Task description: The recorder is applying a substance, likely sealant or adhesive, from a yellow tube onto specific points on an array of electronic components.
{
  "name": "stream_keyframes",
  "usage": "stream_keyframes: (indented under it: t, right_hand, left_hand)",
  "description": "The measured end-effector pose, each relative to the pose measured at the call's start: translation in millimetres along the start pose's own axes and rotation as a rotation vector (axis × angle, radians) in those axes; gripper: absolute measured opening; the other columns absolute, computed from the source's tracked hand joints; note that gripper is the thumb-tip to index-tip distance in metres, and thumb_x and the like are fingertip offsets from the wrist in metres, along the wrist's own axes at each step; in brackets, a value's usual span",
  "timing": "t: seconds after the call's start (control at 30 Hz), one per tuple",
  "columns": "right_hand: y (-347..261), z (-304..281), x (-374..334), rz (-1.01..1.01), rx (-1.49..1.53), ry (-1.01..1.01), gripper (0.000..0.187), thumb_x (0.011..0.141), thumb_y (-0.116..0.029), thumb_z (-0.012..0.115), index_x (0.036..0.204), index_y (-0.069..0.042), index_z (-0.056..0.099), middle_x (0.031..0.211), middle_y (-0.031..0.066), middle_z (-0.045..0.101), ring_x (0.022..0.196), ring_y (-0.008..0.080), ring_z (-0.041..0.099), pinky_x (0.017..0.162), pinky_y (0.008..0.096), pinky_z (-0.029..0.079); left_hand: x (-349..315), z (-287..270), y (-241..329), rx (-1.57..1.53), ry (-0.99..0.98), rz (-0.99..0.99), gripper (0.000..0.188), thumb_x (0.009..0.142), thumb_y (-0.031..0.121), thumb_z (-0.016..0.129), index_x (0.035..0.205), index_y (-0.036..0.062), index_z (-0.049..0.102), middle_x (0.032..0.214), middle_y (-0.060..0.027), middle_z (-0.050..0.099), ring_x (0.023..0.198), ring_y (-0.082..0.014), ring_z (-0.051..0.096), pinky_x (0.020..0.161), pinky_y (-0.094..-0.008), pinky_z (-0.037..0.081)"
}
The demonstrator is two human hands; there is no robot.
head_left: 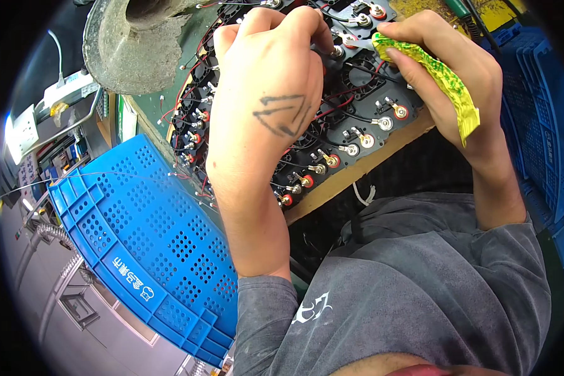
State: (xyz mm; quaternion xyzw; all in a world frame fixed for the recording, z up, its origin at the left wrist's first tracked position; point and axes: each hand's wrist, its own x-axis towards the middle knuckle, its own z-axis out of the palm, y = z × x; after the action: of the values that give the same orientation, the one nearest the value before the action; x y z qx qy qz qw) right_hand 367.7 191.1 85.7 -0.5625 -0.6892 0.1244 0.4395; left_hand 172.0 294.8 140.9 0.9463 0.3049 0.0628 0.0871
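Note:
My left hand [272,81], with a drawn mark on its back, reaches over black panels [373,103] fitted with small fans, wires and screw terminals. Its fingers are curled, their tips down near a metal terminal [337,51]; what they pinch, if anything, is hidden. In my right hand [460,75] is a thin-tipped tool whose handle [448,78] is wrapped in shiny yellow and green. Its pale narrow tip [360,44] points left at the terminals close to my left fingertips. Whether the tip touches a terminal, I cannot tell.
A perforated blue plastic crate [138,213] stands to the left, and more blue crates [545,125] are at the right. A worn grey metal bell-shaped piece [131,47] sits at the far left. Loose red and black wires hang along the panels' left side. A wooden edge [357,172] runs along their near side.

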Motion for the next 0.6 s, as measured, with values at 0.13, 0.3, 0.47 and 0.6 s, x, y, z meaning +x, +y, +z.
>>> stream_keyframes:
  t: [0.13, 0.3, 0.47, 0.6]
  right_hand:
    - [-9.1, -7.8, 7.9, 0.015, 0.025, 0.101, 0.018, 0.082, 0.003, 0.073, 0.099, 0.003, 0.069, 0.082, 0.0171, 0.067, 0.069, 0.0321, 0.068, 0.061, 0.0338, 0.052]
    - [-5.6, -4.6, 5.9, 0.004, 0.018, 0.084, 0.018, 0.082, 0.002, 0.073, 0.100, 0.004, 0.069, 0.082, 0.0177, 0.067, 0.069, 0.0323, 0.068, 0.061, 0.0341, 0.052]
    - [-1.9, -2.3, 5.3, -0.072, 0.009, 0.126, 0.019, 0.080, 0.003, 0.073, 0.099, 0.004, 0.069, 0.084, 0.0182, 0.068, 0.072, 0.0334, 0.070, 0.063, 0.0350, 0.054]
    - [-2.9, -3.6, 6.4, -0.037, 0.030, 0.097, 0.020, 0.079, 0.004, 0.074, 0.098, 0.004, 0.069, 0.086, 0.0188, 0.069, 0.074, 0.0343, 0.070, 0.065, 0.0357, 0.055]
  left_hand:
    - [-1.8, 0.3, -0.3, -0.001, -0.009, -0.008, 0.026, 0.083, 0.000, 0.050, 0.099, 0.0078, 0.069, 0.103, -0.0061, 0.074, 0.104, -0.0275, 0.063, 0.102, -0.0408, 0.038]
    - [-0.4, 0.8, -0.1, -0.004, -0.019, -0.008, 0.026, 0.083, 0.000, 0.050, 0.099, 0.0078, 0.069, 0.102, -0.0061, 0.074, 0.104, -0.0275, 0.063, 0.102, -0.0409, 0.038]
    - [-0.6, -1.1, 4.9, -0.001, -0.030, -0.007, 0.026, 0.083, 0.000, 0.050, 0.099, 0.0078, 0.069, 0.102, -0.0062, 0.074, 0.104, -0.0275, 0.063, 0.102, -0.0409, 0.038]
    - [-1.0, -3.0, 6.1, -0.002, -0.035, -0.005, 0.026, 0.083, 0.000, 0.050, 0.099, 0.0078, 0.069, 0.102, -0.0063, 0.074, 0.104, -0.0275, 0.063, 0.102, -0.0409, 0.038]
